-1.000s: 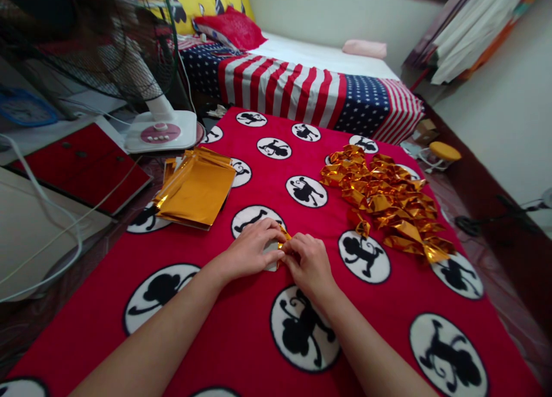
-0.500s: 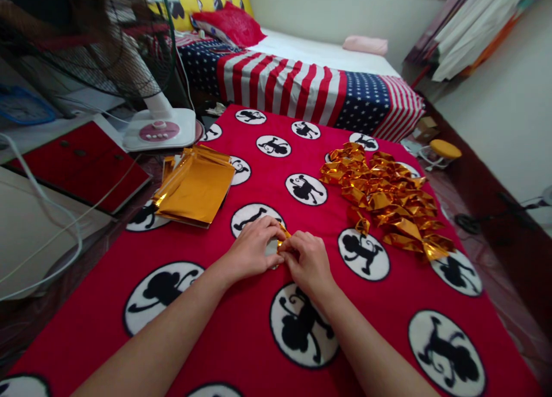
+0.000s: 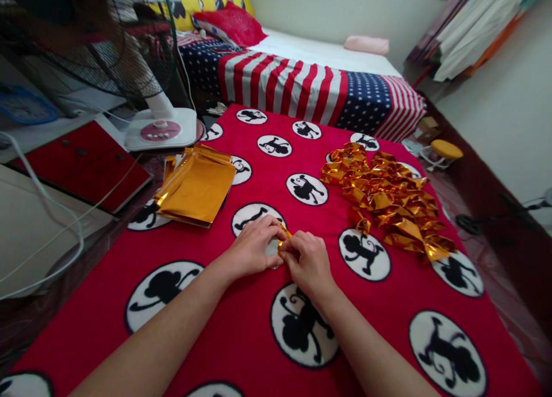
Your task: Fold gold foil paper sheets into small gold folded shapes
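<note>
Both hands meet at the middle of the red cloth [image 3: 241, 328] with black monkey figures in white circles. Between them is a small piece of gold foil paper [image 3: 282, 233], with a pale side facing me. My left hand [image 3: 255, 246] curls round its left side, thumb and fingers closed on it. My right hand [image 3: 307, 258] pinches its right edge with thumb and forefinger. Much of the paper is hidden by the fingers. To the left lies a stack of gold foil sheets [image 3: 198, 190]. On the right sits a pile of folded gold foil pieces [image 3: 379, 195].
A white fan base [image 3: 181, 126] stands beyond the stack at the left, near a red panel [image 3: 81, 167] and a white cable [image 3: 64, 210]. Behind the cloth is a bed [image 3: 297, 92] with a star-and-stripe cover. A yellow stool [image 3: 447, 149] stands at the right.
Both hands stay in nearly the same place, still gripping the gold foil paper. The whole view has shifted very slightly.
</note>
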### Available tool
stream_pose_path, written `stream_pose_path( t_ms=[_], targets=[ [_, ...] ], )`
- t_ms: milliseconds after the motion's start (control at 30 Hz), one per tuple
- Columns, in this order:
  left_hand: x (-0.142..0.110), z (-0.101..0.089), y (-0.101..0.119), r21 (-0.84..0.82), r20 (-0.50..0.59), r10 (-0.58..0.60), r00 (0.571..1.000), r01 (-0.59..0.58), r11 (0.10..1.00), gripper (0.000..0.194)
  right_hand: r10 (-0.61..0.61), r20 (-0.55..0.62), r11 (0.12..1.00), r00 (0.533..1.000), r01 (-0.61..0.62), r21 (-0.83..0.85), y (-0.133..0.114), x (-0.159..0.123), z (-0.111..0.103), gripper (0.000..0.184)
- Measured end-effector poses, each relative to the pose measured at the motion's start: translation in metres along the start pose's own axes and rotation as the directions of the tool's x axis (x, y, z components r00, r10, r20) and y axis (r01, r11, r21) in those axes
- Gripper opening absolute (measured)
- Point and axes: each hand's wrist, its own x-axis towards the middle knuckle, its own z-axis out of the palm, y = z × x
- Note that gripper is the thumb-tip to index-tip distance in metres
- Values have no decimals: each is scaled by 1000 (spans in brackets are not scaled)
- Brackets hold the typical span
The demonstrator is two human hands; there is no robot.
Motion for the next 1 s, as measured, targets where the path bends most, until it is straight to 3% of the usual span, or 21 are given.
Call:
stream_pose_path(
  t_ms=[333,1000],
  targets=[
    [1,4,0,23,-27,-2,1000,3,1000,39,26,5,1000,1000,-26,-14,0,-1,1,11],
    [0,1,2,-14,-7,-35,999,35,999,39,75,-63,989,995,-66,131,10,-8,2,13]
  ],
)
